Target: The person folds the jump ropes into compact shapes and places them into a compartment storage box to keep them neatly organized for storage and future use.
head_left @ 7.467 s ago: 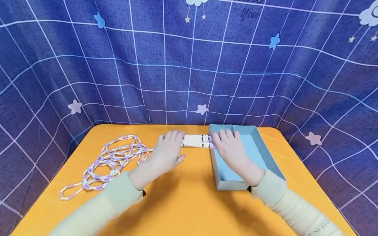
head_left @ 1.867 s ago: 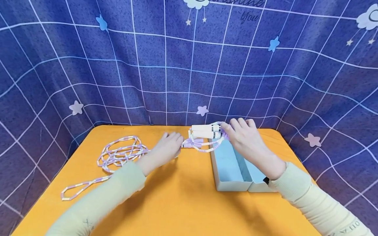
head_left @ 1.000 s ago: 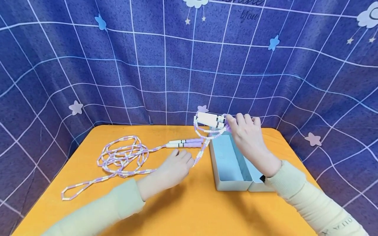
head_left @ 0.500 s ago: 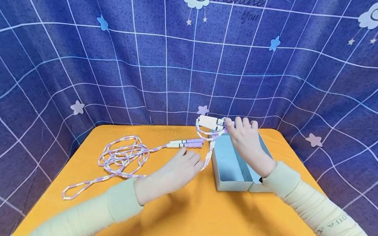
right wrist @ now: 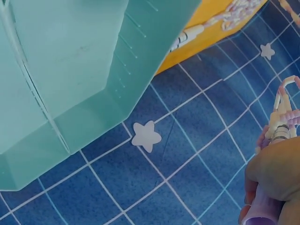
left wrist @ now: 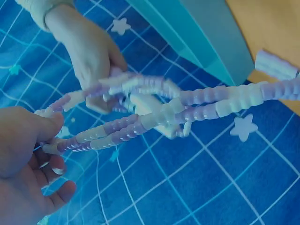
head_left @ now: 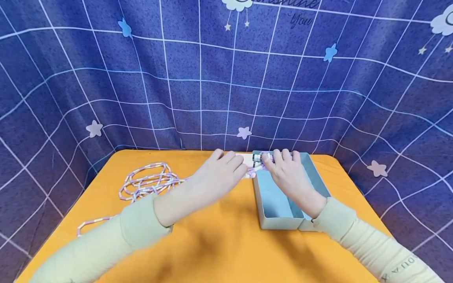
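My right hand (head_left: 288, 175) grips the purple ends of a jump rope's two white-and-purple handles (head_left: 257, 158) above the back of the blue box. Beaded purple-and-white cord (left wrist: 201, 99) loops round these handles. My left hand (head_left: 221, 171) is just left of them, and in the left wrist view its thumb and fingers pinch the doubled cord. A second beaded jump rope (head_left: 148, 181) lies in a loose heap at the table's left. My left hand and arm cover its handles in the head view; one white handle (right wrist: 190, 35) shows in the right wrist view.
The light blue box (head_left: 281, 224) with a lengthwise divider stands right of centre on the orange table (head_left: 226, 251). A dark blue curtain (head_left: 219, 90) with white grid lines and stars hangs behind the table and along both sides.
Cord has come to be looped round the handles in my right hand. Over the last half second my left hand has moved up towards the handles, and the right hand has lowered slightly.
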Action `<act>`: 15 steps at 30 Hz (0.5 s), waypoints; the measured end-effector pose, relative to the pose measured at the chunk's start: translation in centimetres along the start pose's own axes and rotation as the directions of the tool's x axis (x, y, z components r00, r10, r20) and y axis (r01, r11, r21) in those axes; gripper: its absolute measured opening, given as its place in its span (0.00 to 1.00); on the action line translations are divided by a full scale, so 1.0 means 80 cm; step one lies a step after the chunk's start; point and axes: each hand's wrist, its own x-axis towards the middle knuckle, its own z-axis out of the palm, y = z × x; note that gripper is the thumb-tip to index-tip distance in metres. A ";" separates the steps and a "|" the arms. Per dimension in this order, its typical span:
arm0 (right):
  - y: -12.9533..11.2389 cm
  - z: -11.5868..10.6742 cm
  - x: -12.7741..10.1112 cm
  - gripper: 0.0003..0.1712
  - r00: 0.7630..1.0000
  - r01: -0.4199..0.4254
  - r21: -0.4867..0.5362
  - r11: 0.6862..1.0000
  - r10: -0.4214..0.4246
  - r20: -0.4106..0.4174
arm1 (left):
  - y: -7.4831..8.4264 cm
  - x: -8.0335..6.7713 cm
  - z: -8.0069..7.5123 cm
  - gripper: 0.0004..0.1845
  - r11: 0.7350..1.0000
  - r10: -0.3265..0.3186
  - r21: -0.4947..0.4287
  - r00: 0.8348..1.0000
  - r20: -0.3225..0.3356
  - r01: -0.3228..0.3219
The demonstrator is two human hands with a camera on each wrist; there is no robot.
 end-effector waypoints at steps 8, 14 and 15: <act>-0.007 -0.004 -0.001 0.14 0.998 0.057 0.021 0.998 -0.058 0.023 | -0.028 0.016 0.003 0.05 1.000 -0.017 0.008 1.000 -0.024 0.017; -0.012 -0.007 -0.001 0.16 0.994 0.098 0.042 0.994 -0.099 0.041 | -0.045 0.028 0.007 0.06 0.998 0.017 0.059 1.000 -0.024 -0.015; -0.012 -0.008 -0.001 0.16 0.993 0.105 0.048 0.993 -0.107 0.051 | -0.048 0.029 0.008 0.06 0.998 0.022 0.062 0.999 -0.024 -0.021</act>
